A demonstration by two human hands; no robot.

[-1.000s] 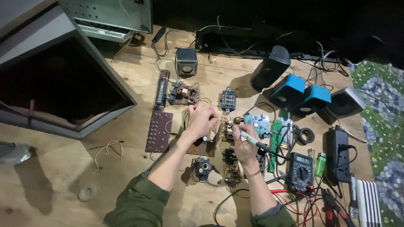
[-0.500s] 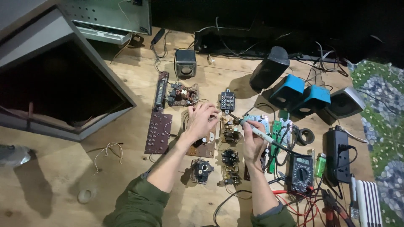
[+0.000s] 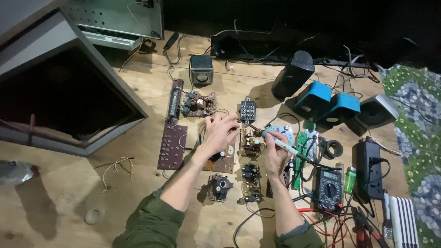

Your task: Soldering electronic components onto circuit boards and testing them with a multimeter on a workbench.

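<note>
From the head camera, your right hand (image 3: 277, 154) is closed around a soldering iron (image 3: 281, 143), its tip on the small circuit board (image 3: 250, 142) mid-desk (image 3: 138, 193). Your left hand (image 3: 220, 131) rests fingers curled, steadying that board's left edge beside the brown board (image 3: 172, 146).

The left hand (image 3: 220, 133) hides part of the brown board (image 3: 224, 161) beneath it. The iron's (image 3: 275, 141) tip contact is too small to judge. The picture's edges cut off the monitor (image 3: 59, 92) and striped box (image 3: 404, 220).
</note>
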